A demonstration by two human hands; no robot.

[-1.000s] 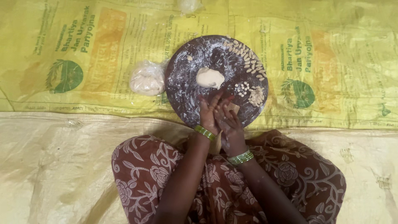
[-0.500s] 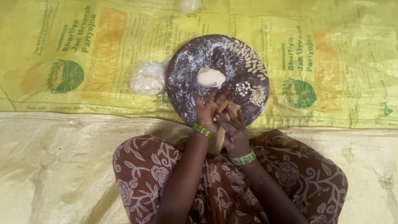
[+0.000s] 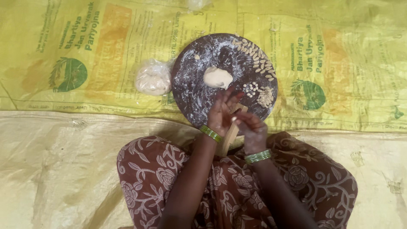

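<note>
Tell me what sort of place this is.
Probably a home floor set up for making food by hand. Yellow sacking covers the ground, a floured round board holds a dough lump and small shaped pieces, and a bagged dough portion lies beside it.

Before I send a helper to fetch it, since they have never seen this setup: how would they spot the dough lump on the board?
Find the round dark board dusted with flour on the yellow sack sheet. Near its middle sits the dough lump, pale and smooth. Unlike the small shaped pieces along the right rim, it is one big blob, and unlike the bagged dough beside the board, it lies bare.
</note>
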